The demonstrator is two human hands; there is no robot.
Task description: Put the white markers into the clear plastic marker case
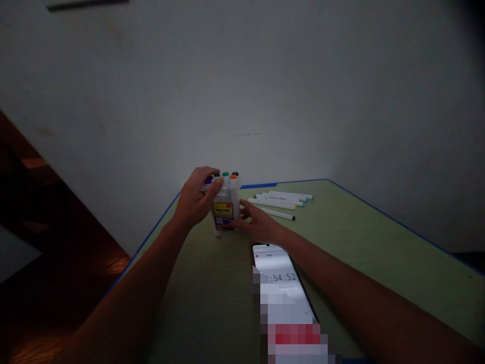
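Observation:
A clear plastic marker case [226, 194] with a yellow and dark label stands upright on the green table. Capped markers poke out of its top, among them a green-capped marker [226, 175], an orange-capped marker [233, 178] and a purple-capped marker [209, 179]. My left hand [199, 196] is closed over the case's upper left edge, its thumb at the front and its fingers partly hidden behind. Low on the right side, my right hand [259, 223] grips the case, with its thumb across the label's lower corner.
Several white markers [282, 200] lie loose on the table right of the case. A phone [275, 260] showing a timer lies in front, its lower part pixelated. The blue-edged table [379, 253] meets a grey wall [265, 91]. Dark furniture is at left.

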